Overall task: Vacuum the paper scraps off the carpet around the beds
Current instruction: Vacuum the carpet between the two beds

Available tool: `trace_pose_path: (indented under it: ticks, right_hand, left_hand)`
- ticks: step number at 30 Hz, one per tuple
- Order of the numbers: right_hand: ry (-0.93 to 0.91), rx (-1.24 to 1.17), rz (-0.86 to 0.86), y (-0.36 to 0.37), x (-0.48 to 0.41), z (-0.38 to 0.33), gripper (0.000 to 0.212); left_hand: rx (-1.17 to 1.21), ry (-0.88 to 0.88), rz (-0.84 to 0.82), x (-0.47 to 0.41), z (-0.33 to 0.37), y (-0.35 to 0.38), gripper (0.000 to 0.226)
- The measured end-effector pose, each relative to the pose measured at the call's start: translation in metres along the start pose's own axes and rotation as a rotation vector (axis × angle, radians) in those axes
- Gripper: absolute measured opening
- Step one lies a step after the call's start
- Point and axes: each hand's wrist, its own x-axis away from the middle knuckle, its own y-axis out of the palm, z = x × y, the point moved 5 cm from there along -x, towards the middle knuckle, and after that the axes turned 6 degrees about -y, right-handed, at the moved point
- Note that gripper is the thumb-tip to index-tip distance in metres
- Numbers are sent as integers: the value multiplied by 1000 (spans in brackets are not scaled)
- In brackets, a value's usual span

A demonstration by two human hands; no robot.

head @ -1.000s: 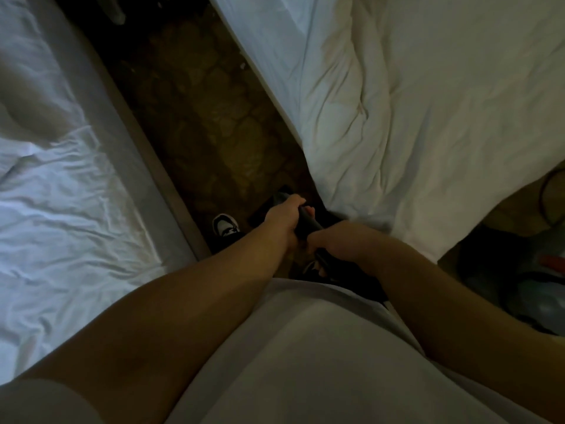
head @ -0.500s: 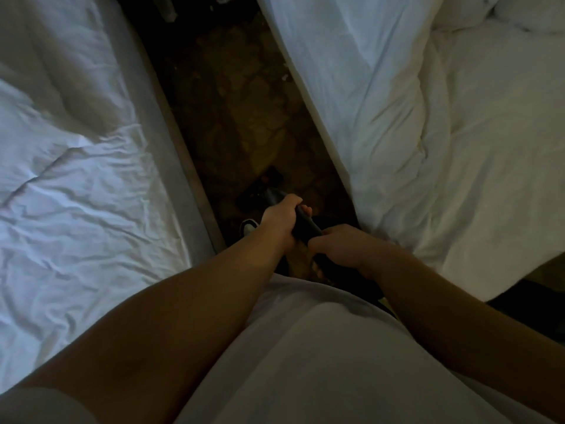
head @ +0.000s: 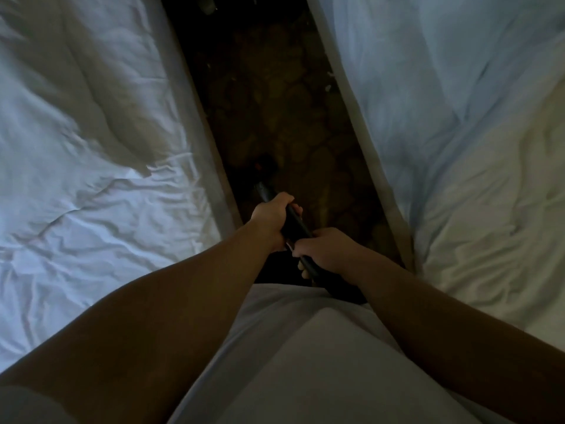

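Observation:
I stand in the narrow aisle between two beds, over dark patterned carpet (head: 275, 117). Both hands grip a black vacuum wand (head: 295, 228) that slants down and forward. My left hand (head: 272, 217) grips it further along, my right hand (head: 324, 249) closer to my body. The wand's lower end disappears into shadow near a dark shape with a small red spot (head: 260, 166). A few pale paper scraps (head: 329, 82) lie on the carpet beside the right bed's edge, further up the aisle.
The left bed (head: 91, 148) and right bed (head: 458, 133), both in rumpled white sheets, wall the aisle closely on each side. Dark unclear objects (head: 208, 3) sit at the aisle's far end. My white shirt fills the bottom of the view.
The view has swung left and forward into the aisle, so both beds now flank me evenly. The shoe seen earlier is out of sight. Both hands keep their grip on the wand.

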Motion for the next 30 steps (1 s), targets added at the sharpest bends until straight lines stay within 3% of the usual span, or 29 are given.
trace_pose_path:
  ticks: [10,19,30]
  right_hand:
    - [-30,-16,10,11,-12,-79,22]
    - [-89,79,-47,1,-35,-165,22]
    - [-123,60,-24,-48,-117,-274,17]
  left_hand:
    - [62,-11,-8,7,74,-9,12]
    - [132,87,-49,18,160,-9,14]
    - [142,112,-11,-14,293,41,9]
